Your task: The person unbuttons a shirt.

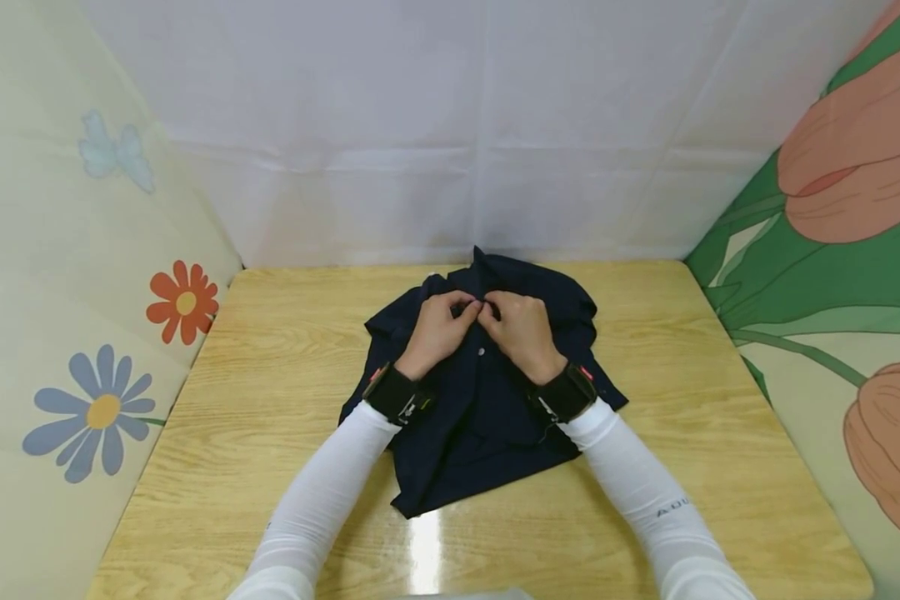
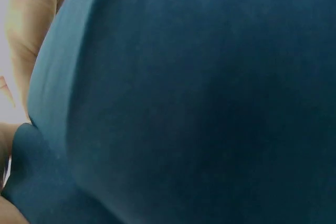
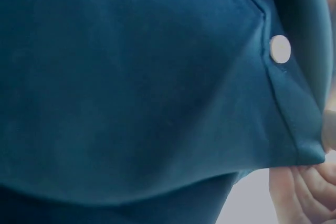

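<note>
A dark navy button-up shirt (image 1: 510,425) lies spread on the table, its collar end toward the back wall. At the upper front opening my left hand (image 1: 437,333) pinches the cloth between thumb and fingers. Right beside it, fingertips almost meeting, my right hand (image 1: 523,332) pinches the other edge. One pale button (image 1: 482,352) shows on the front just below the hands. Up close in the right wrist view, a white button (image 3: 280,49) sits along the stitched edge, with fingers (image 3: 300,195) at the fabric's corner. Cloth fills most of the left wrist view.
The wooden table (image 1: 270,358) runs back to a white cloth wall (image 1: 360,125). A flower-printed panel (image 1: 60,275) stands along the left side, and a tulip-printed panel (image 1: 810,283) along the right. Both wrists wear black strapped devices.
</note>
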### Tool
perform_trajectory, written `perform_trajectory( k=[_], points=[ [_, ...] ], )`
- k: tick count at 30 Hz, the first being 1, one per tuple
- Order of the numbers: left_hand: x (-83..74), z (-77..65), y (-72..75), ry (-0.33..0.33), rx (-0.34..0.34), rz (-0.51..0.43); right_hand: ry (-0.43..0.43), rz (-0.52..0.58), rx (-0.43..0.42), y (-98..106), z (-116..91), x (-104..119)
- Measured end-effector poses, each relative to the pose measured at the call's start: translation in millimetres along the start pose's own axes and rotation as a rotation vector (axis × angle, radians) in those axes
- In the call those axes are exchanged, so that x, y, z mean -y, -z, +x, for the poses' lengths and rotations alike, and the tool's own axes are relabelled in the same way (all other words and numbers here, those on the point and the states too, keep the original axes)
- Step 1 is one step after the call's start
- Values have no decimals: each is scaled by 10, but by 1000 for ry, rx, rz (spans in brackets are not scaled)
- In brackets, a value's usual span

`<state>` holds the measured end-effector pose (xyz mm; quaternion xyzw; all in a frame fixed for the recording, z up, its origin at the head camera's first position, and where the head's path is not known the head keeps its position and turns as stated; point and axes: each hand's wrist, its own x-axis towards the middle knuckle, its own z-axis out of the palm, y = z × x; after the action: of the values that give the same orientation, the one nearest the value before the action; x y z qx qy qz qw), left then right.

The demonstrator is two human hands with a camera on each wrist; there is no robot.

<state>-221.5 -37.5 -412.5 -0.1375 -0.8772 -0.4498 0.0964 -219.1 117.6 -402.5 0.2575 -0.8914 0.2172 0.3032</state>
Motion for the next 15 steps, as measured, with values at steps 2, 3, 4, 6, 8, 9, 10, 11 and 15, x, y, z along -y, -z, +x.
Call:
perform_trajectory(
  k=[2,3,4,6,8,9,10,11,15],
  points=[
    [-2,-8,-6,-12,-6,-3,9,3,-4,-6,-5,-3],
    [-5,-11,-5,-18,-7,-6,8,10,-7,-5,-8,-2],
    [-4,-11,-5,-24,-11,-5,5,19,-7,-5,-11,-2],
    [5,-5,-2,-37,-18,7,-6,42,-4,-5,-15,1],
    [10,-3,9,-49,-28,29,-12,60,5,0,-20,11],
    [10,-3,17,-56,-31,39,-12,63,9,3,-22,16],
    [14,-2,24,-62,-32,52,-5,58,15,7,-25,22],
    [12,-4,31,-68,-28,59,5,49,21,13,-28,28],
    [6,-16,47,-104,1,89,57,-1,41,30,-37,41]
  ],
)
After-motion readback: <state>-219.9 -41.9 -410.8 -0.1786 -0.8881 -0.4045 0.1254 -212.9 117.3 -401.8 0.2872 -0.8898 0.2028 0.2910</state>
